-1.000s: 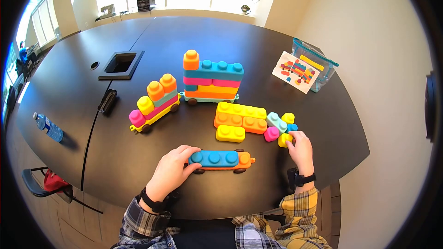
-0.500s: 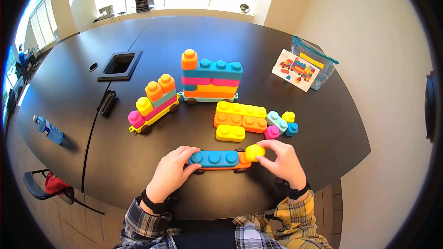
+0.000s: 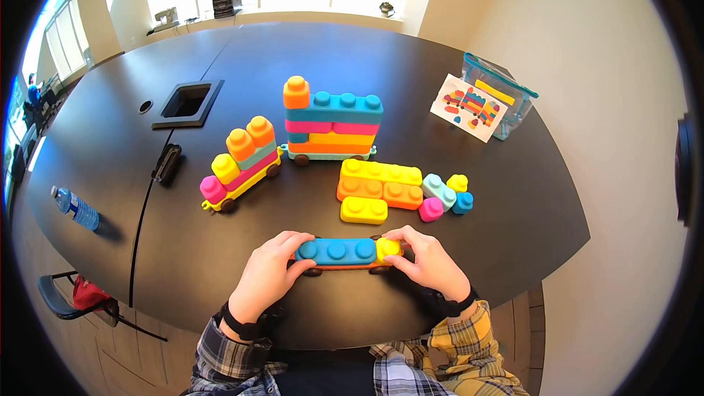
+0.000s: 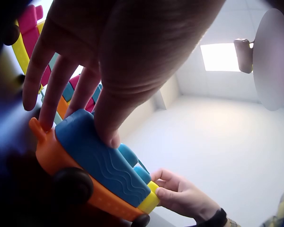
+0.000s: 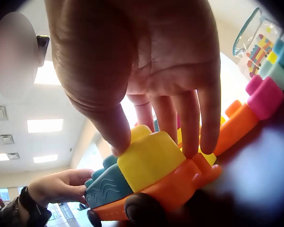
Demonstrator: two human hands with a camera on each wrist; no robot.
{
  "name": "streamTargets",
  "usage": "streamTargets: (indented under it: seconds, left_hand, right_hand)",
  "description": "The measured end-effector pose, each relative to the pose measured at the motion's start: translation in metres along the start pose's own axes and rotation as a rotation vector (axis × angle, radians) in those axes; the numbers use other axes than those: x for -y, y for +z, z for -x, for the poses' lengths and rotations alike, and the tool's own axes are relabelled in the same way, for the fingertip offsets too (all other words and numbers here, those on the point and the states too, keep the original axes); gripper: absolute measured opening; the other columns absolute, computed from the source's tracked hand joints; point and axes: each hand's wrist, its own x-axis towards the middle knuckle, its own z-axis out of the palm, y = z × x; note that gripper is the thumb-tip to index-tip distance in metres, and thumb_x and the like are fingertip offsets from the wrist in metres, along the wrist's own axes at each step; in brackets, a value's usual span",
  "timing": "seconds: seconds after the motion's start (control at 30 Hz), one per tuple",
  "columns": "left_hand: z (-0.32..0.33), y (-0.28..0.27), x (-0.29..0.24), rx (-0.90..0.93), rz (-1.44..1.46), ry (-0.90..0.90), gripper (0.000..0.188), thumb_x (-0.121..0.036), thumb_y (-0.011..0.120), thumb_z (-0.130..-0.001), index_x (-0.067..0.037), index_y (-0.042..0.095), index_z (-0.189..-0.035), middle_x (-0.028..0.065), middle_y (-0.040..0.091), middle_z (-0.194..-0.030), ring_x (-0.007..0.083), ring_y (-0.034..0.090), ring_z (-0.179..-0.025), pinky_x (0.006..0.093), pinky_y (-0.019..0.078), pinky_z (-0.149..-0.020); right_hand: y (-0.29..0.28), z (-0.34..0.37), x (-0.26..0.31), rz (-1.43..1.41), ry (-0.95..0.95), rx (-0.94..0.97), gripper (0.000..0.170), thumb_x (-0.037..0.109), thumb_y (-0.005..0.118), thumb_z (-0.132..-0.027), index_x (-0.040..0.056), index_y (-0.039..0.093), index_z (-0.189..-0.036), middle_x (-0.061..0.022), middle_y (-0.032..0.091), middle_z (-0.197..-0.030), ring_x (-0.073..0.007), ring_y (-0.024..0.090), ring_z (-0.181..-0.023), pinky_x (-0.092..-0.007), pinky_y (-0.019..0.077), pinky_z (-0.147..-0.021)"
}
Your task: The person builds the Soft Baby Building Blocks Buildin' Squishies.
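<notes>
An orange wheeled base (image 4: pixel 109 206) stands on the table with a long blue block (image 3: pixel 336 251) on top. My left hand (image 3: pixel 270 273) grips the left end of that blue block between thumb and fingers. At the base's right end, a small yellow block (image 5: pixel 151 158) sits beside the blue one, and my right hand (image 3: pixel 433 264) pinches it with the thumb on the near side and fingers on the far side. In the right wrist view the yellow block rests right at the orange base's top. Dark wheels (image 5: pixel 144 208) show under the base.
Beyond lie loose yellow, orange, pink and blue blocks (image 3: pixel 381 171). Two built wagons, one low (image 3: pixel 242 169) and one tall (image 3: pixel 334 128), stand farther back. A picture card (image 3: pixel 469 108) leans on a clear bag (image 3: pixel 513 99). At left are a water bottle (image 3: pixel 75 207) and a black case (image 3: pixel 168 163).
My right hand took the small yellow block from the loose group, carried it left and set it down on the base's right end. The left hand kept its grip on the blue block.
</notes>
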Motion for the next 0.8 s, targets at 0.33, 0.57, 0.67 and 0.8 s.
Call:
streamTargets:
  seconds: [0.33,0.57,0.67,0.8]
  left_hand:
    - [0.0009,-0.0016,-0.0007,0.004,-0.019,-0.015,0.039,-0.014,0.082,-0.089,-0.007,0.067,-0.125,0.0135,0.071,-0.114,0.0336,0.072,-0.096,0.0404,0.0594,-0.086]
    - [0.0013,-0.0026,-0.0031,-0.001,-0.054,-0.019,0.039,-0.015,0.082,-0.089,-0.008,0.068,-0.125,0.0123,0.071,-0.115,0.0334,0.073,-0.094,0.0400,0.0594,-0.085]
    - [0.0013,-0.0019,-0.0015,-0.004,-0.070,-0.015,0.039,-0.015,0.082,-0.089,-0.009,0.068,-0.125,0.0117,0.072,-0.115,0.0331,0.073,-0.094,0.0398,0.0594,-0.084]
    - [0.0016,-0.0021,-0.0010,-0.006,-0.081,-0.013,0.040,-0.016,0.082,-0.089,-0.009,0.068,-0.125,0.0114,0.072,-0.115,0.0323,0.074,-0.092,0.0398,0.0594,-0.084]
  right_hand:
    - [0.0018,0.0000,0.0023,0.032,0.017,0.022,0.032,0.022,0.076,-0.097,0.0024,0.061,-0.117,-0.0160,0.074,-0.110,-0.0362,0.074,-0.096,-0.0429,0.0597,-0.083]
    - [0.0029,0.0002,0.0011,0.024,0.022,0.019,0.033,0.023,0.076,-0.097,0.0023,0.061,-0.116,-0.0157,0.074,-0.111,-0.0370,0.073,-0.098,-0.0428,0.0599,-0.084]
    - [0.0023,-0.0003,0.0029,0.029,0.020,0.023,0.032,0.022,0.076,-0.097,0.0020,0.060,-0.116,-0.0156,0.074,-0.111,-0.0367,0.073,-0.098,-0.0424,0.0603,-0.084]
    - [0.0001,-0.0007,0.0077,0.043,0.021,0.036,0.032,0.021,0.076,-0.097,0.0016,0.060,-0.116,-0.0158,0.073,-0.112,-0.0361,0.073,-0.098,-0.0422,0.0608,-0.084]
